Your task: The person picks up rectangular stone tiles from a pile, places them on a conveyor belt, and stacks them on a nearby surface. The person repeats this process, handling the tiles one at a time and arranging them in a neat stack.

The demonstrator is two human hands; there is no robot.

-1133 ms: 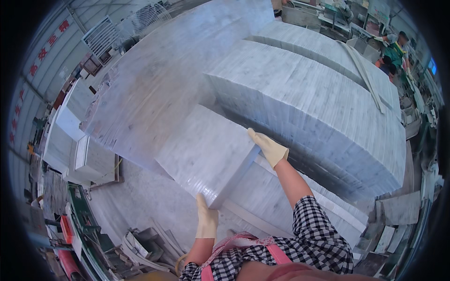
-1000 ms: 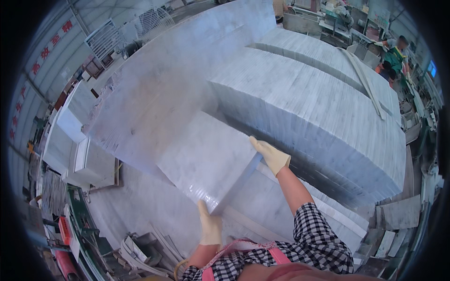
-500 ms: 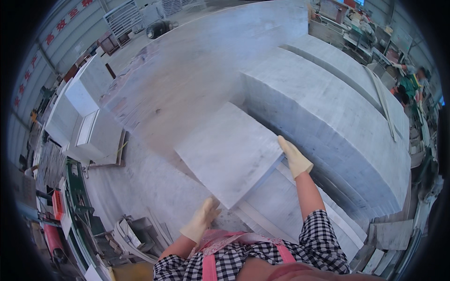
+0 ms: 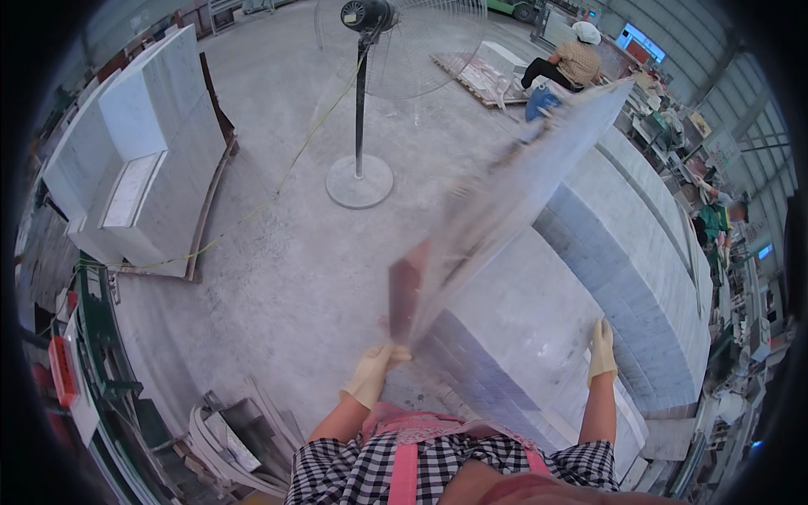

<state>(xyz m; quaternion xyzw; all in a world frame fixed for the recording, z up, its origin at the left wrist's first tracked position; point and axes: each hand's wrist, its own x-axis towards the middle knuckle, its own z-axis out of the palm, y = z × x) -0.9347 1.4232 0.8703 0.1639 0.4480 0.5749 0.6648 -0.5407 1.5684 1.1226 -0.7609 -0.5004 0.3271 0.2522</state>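
A large pale stone slab [image 4: 513,202] stands steeply tilted, nearly edge-on, and is smeared by motion. My left hand [image 4: 376,372], in a cream glove, is closed at the slab's near lower corner; the exact grip is partly hidden. To the right, my gloved right hand [image 4: 601,349] lies with fingers stretched out along the right edge of a grey-white slab stack [image 4: 539,311], holding nothing visible. A reddish-brown surface [image 4: 407,282] shows at the tilted slab's near end, blurred.
A taller stone stack [image 4: 640,252] stands close on the right. Beyond the floor's middle is a pedestal fan [image 4: 360,181] with a yellow cord [image 4: 305,151]. Upright white slabs [image 4: 168,160] stand at left. A person [image 4: 576,63] sits at the far right; curved offcuts [image 4: 223,442] lie near left.
A broad blurred slab surface has swung up nearly edge-on toward the right, revealing the fan and floor. My right hand has moved right and nearer; my left has shifted slightly right.
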